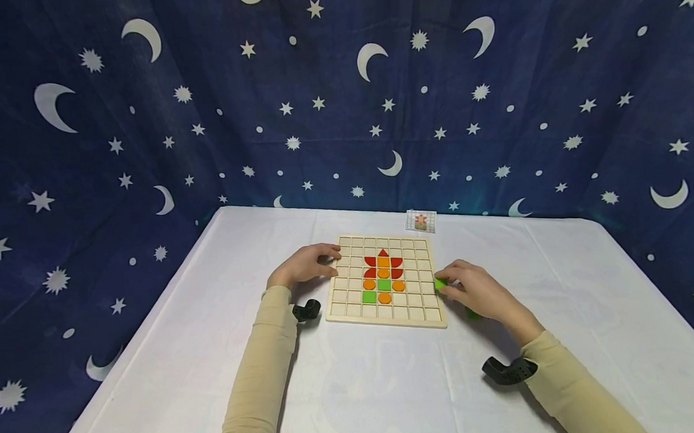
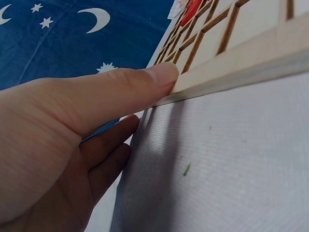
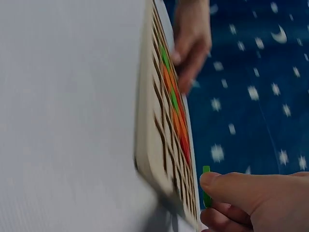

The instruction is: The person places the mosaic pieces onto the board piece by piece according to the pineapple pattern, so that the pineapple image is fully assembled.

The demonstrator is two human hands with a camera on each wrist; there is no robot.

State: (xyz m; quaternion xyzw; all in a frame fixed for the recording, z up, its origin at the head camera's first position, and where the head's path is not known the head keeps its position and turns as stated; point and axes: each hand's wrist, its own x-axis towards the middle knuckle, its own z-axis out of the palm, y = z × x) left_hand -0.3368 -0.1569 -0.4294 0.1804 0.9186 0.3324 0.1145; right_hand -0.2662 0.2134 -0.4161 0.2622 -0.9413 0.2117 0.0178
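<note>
A wooden grid board lies on the table, holding red, orange and green tiles in a flower-like pattern. At its left edge my left hand rests with the fingers relaxed. The left wrist view shows the thumb touching the board's rim. Beside the board's right edge, my right hand pinches a green tile between thumb and fingers. Another green piece lies on the table, partly hidden under that hand.
A small pattern card lies behind the board, with a coloured figure on a grid. White cloth covers the table. A dark blue curtain with moons and stars hangs at the back and sides. A black wrist device sits on each forearm.
</note>
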